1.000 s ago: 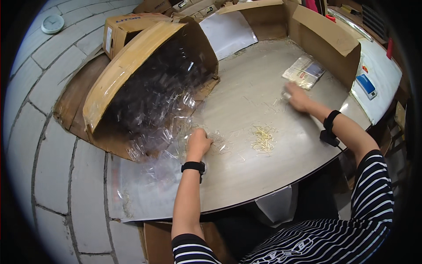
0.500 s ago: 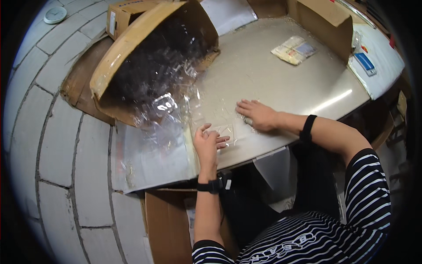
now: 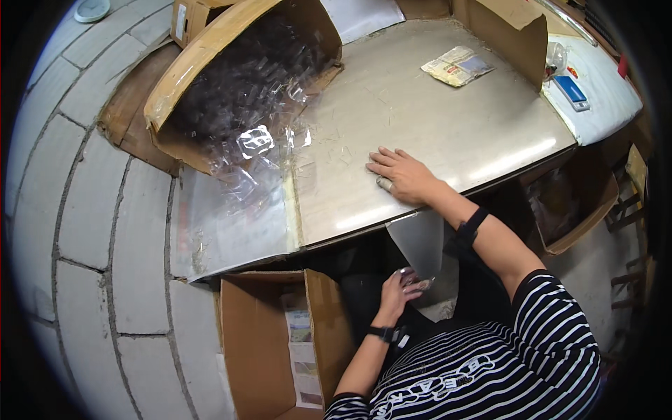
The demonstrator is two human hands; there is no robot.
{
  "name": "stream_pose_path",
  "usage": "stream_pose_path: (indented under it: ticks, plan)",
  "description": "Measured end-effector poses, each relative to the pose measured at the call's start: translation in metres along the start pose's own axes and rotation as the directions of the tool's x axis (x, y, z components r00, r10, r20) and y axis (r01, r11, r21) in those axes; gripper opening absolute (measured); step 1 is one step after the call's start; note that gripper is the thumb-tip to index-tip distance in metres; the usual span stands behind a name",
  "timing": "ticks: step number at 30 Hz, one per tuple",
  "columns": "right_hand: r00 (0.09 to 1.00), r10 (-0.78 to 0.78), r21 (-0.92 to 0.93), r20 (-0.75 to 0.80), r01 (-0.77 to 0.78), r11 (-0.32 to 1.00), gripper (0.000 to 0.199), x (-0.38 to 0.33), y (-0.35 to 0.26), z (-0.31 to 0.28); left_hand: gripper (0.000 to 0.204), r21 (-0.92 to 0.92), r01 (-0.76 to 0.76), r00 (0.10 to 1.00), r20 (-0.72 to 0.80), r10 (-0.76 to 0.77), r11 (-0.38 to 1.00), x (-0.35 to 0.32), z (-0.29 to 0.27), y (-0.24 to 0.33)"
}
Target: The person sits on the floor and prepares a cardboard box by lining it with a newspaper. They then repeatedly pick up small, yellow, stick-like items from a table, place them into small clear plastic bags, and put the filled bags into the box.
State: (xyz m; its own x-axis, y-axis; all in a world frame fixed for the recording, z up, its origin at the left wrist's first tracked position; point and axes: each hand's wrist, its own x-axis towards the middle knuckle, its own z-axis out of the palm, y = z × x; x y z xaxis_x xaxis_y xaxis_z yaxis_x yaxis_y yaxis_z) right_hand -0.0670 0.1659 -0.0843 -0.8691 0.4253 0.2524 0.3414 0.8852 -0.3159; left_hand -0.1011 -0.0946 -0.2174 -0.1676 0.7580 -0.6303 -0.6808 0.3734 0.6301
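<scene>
My right hand (image 3: 404, 176) lies palm down on the grey tabletop (image 3: 434, 133), fingers stretched out, holding nothing. Below the table's front edge is my left hand (image 3: 400, 288), its fingers bent around what looks like a small clear plastic piece (image 3: 407, 272); glare and blur hide its exact shape. Beside that hand hangs a translucent plastic flap or container (image 3: 418, 238). A heap of clear plastic pieces (image 3: 245, 91) spills out of a tipped cardboard box (image 3: 164, 98) onto the table's left part.
An open cardboard box (image 3: 255, 343) stands under the table at the left, and another box (image 3: 584, 224) at the right. A crumpled plastic packet (image 3: 456, 66) lies far back on the table. On the white surface at the right is a blue device (image 3: 572, 92).
My left hand has gone from the tabletop down below its front edge, and the clear piece by it has left the table. My right hand stays flat; the view has shifted a little.
</scene>
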Motion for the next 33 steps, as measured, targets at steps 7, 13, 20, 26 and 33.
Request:
stream_pose_path:
  ticks: [7,13,20,26,33]
  plan:
    - [0.986,0.123,0.028,-0.115,-0.121,0.992,0.049,-0.062,-0.062,-0.016,0.046,-0.123,0.006,0.993,0.121,0.009,0.992,0.015,0.047,0.003]
    - [0.957,0.146,0.186,-0.251,-0.101,0.977,0.033,-0.124,-0.063,-0.068,0.046,-0.137,-0.033,0.993,0.105,0.048,0.990,0.014,0.042,-0.011]
    - [0.963,0.249,0.427,0.099,-0.267,0.864,0.038,-0.189,-0.063,-0.053,0.042,-0.094,0.002,0.993,0.115,0.009,0.996,0.019,0.030,-0.020]
    - [0.974,0.186,0.621,0.127,-0.224,0.751,0.048,-0.213,-0.061,-0.014,0.042,-0.073,0.054,0.990,0.135,-0.044,0.996,0.002,0.032,-0.016]
    - [0.950,-0.023,0.518,0.312,-0.149,0.842,0.039,-0.215,-0.086,0.034,0.046,-0.009,0.026,0.996,0.086,-0.025,1.000,-0.005,0.027,-0.028]
